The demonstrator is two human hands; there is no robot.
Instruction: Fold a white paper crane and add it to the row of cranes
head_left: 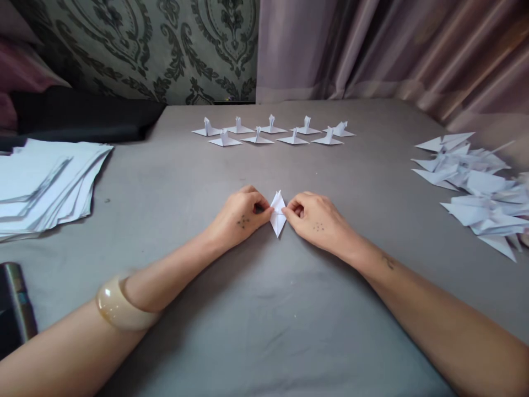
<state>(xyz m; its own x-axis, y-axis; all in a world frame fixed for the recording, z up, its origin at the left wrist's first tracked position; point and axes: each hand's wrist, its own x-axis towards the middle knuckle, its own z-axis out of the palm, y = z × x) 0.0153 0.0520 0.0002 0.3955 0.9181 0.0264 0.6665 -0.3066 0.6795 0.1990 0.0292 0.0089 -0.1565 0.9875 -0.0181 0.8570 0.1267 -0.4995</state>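
Left hand point(246, 216), right hand point(317, 221) pinching opposite edges of white folded-paper diamond point(278, 221) between them. Likely mid-fold; calls for light, even pressure, edges aligned. Paper figures point(271, 129) on counter point(281, 325) beyond hands.

Soft dim light; faint arm shadows; edges blurred.

Folded paper point(278, 225) between 2 hands point(243, 216) point(317, 220)

Paper stack point(53, 182) left, pile point(487, 193) right, figures point(292, 139) behind (two rows).
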